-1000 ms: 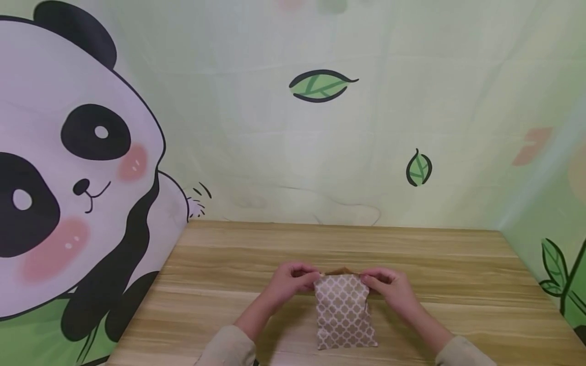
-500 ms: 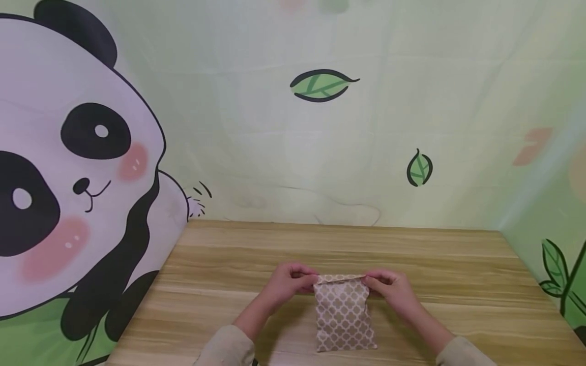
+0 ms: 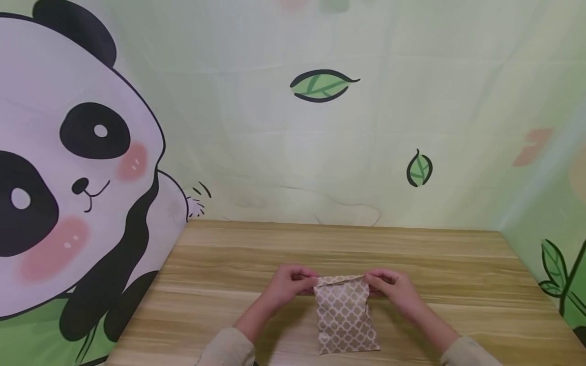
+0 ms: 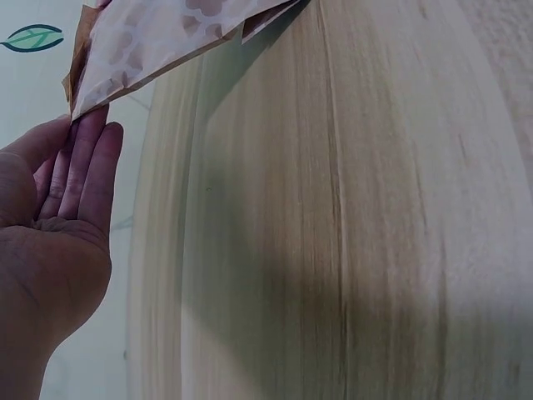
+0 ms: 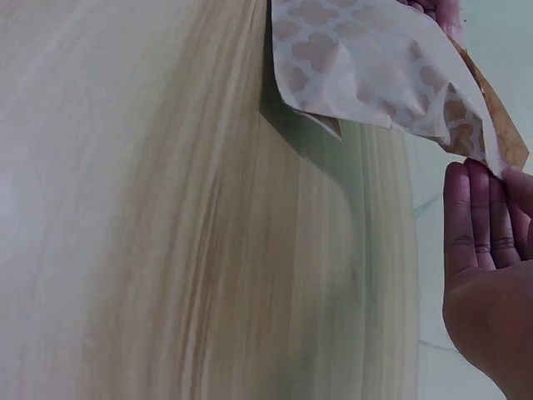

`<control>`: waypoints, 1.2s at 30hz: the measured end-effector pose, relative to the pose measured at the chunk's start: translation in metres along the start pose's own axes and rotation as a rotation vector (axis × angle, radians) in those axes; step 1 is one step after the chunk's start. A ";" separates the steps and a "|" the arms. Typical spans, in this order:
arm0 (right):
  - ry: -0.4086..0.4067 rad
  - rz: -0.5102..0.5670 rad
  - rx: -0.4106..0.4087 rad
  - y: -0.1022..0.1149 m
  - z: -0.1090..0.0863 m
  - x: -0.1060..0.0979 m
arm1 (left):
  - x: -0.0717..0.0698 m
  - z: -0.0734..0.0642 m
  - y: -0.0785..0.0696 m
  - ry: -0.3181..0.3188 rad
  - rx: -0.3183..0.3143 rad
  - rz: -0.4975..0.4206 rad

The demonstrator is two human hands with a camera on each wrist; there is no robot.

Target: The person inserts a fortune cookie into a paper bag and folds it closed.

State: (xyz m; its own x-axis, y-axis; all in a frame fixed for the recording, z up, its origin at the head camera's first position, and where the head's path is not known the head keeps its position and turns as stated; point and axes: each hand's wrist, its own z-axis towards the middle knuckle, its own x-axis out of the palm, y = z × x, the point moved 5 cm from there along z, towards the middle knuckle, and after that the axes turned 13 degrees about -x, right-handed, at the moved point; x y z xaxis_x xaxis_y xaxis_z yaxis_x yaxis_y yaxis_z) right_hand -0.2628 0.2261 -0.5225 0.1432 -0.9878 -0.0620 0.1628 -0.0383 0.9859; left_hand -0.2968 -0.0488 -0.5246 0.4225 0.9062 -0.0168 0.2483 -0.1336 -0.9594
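A small paper bag with a white lattice print on tan stands between the two hands, low in the head view. Its top edge is folded forward in a narrow flap. My left hand pinches the flap's left end between thumb and fingers. At the opposite corner, my right hand pinches the flap's right end. Plain brown paper shows behind the fold in the right wrist view. The bag's lower end reaches toward the person, near the tabletop. Whatever lies inside the bag is hidden.
The bag and hands are over a wood-grain table. A pale green backdrop with printed leaves rises behind its far edge. A large printed panda covers the left side, and more backdrop stands at the right.
The bag's top, upright with brown paper showing a second ago, has been folded forward toward the person. Both hands keep their hold on the corners and have barely moved.
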 end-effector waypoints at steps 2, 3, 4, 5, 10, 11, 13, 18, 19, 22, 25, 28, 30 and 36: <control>0.007 0.007 0.003 0.001 0.000 -0.001 | 0.000 0.000 0.001 -0.007 -0.002 -0.001; 0.012 0.008 0.008 0.001 0.000 -0.001 | 0.001 0.000 0.001 -0.010 -0.001 0.000; 0.016 0.009 0.014 0.001 0.000 -0.001 | 0.001 0.000 0.000 -0.012 0.000 0.001; 0.021 0.011 0.021 0.001 0.000 -0.001 | 0.002 0.000 0.000 -0.015 -0.001 0.001; 0.017 -0.017 0.054 0.003 0.003 0.000 | 0.003 -0.003 -0.003 -0.025 0.003 0.006; 0.018 -0.026 0.056 0.003 0.004 0.000 | 0.004 -0.003 -0.003 -0.026 0.003 0.006; 0.026 -0.041 0.056 0.005 0.005 0.001 | 0.004 -0.003 -0.002 -0.031 0.001 0.003; 0.066 -0.052 0.042 0.010 0.006 0.004 | 0.004 -0.002 -0.002 -0.036 0.009 -0.004; 0.079 -0.052 0.034 0.011 0.006 0.004 | 0.004 -0.002 -0.001 -0.037 0.010 -0.005; 0.106 -0.049 0.012 0.013 0.005 0.005 | 0.003 -0.002 -0.002 -0.035 0.011 -0.006; 0.136 -0.063 -0.007 0.014 0.005 0.004 | 0.002 -0.002 -0.002 -0.025 0.006 -0.002; 0.156 -0.111 -0.025 0.014 0.006 0.003 | 0.000 -0.003 -0.004 -0.007 0.009 0.012; 0.168 -0.145 -0.038 0.014 0.007 0.003 | -0.001 -0.004 -0.005 0.005 0.013 0.030; 0.184 -0.204 -0.060 0.015 0.009 0.004 | -0.002 -0.004 -0.011 0.002 -0.010 0.103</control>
State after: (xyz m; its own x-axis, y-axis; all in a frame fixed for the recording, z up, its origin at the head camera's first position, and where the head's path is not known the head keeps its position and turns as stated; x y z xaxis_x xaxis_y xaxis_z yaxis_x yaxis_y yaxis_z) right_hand -0.2683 0.2204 -0.5066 0.2756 -0.9163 -0.2905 0.2627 -0.2190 0.9397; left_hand -0.2974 -0.0510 -0.5129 0.4477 0.8867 -0.1149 0.2124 -0.2303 -0.9496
